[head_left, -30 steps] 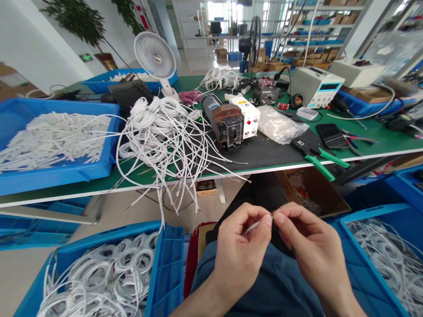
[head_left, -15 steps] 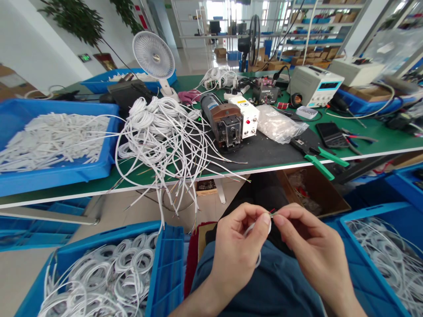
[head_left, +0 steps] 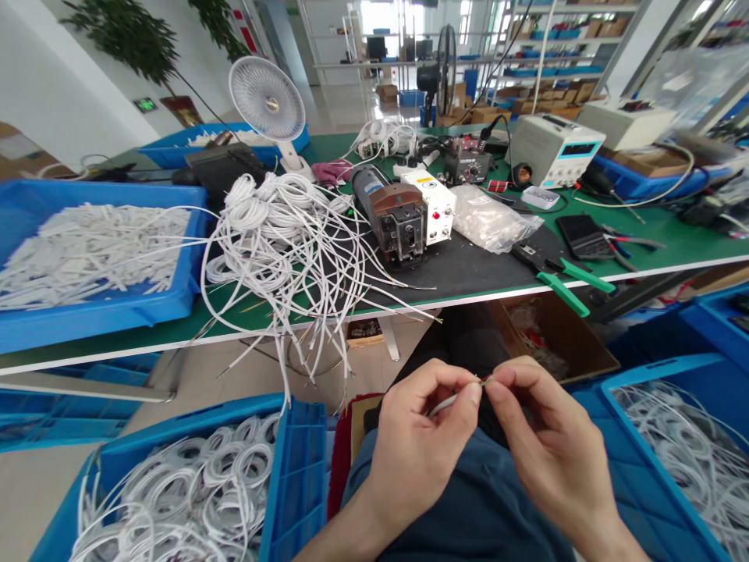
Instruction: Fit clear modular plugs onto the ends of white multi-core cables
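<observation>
Over my lap, my left hand (head_left: 430, 425) pinches a white cable (head_left: 443, 405) close to its end. Thin coloured wires (head_left: 484, 381) come out of that end, green and red among them. My right hand (head_left: 547, 437) has thumb and forefinger closed on the wire tips, so the two hands almost meet. Fingers cover most of the cable. Ahead on the bench, a large heap of coiled white cables (head_left: 281, 234) lets many stripped ends hang over the edge.
Blue bins of coiled cables stand low at left (head_left: 296, 476) and right (head_left: 649, 460). On the bench are a blue tray (head_left: 202, 234) of short white pieces, a brown-and-black machine (head_left: 398, 218), a white fan (head_left: 268, 97), a plastic bag (head_left: 491, 218) and a green-handled tool (head_left: 565, 293).
My fingers have shifted slightly around the wire ends, and the white cable loop by my left thumb shows less. The view has moved a little; the bench things stay put.
</observation>
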The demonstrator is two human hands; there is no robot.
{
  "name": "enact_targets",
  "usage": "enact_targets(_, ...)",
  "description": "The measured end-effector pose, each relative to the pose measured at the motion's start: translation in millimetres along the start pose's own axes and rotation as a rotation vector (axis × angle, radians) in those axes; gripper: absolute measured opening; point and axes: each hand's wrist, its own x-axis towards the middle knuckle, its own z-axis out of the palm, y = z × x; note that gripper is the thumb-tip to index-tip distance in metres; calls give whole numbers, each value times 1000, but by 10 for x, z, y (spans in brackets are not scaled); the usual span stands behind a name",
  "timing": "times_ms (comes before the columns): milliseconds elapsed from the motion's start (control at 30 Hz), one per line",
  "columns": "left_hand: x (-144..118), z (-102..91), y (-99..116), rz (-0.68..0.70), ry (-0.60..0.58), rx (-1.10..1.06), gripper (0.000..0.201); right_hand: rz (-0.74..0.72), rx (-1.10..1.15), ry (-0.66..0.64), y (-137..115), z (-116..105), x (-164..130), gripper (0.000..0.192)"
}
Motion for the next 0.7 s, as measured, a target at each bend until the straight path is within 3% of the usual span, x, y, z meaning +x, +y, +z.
enact_targets(200, 14, 30, 0, -14, 23, 0, 17, 161, 138, -115, -65, -53, 97, 12)
enact_targets(367, 19, 20, -2, 9, 12, 31, 16, 236, 239, -104, -118, -84, 142, 16)
enact_targets(567, 22, -29, -3, 85, -64, 166, 16, 399, 377, -233, 51, -162, 203, 23)
enact_targets(700, 34, -14, 13, 128, -13, 208, 17, 455, 485, -258, 89, -145, 197, 23)
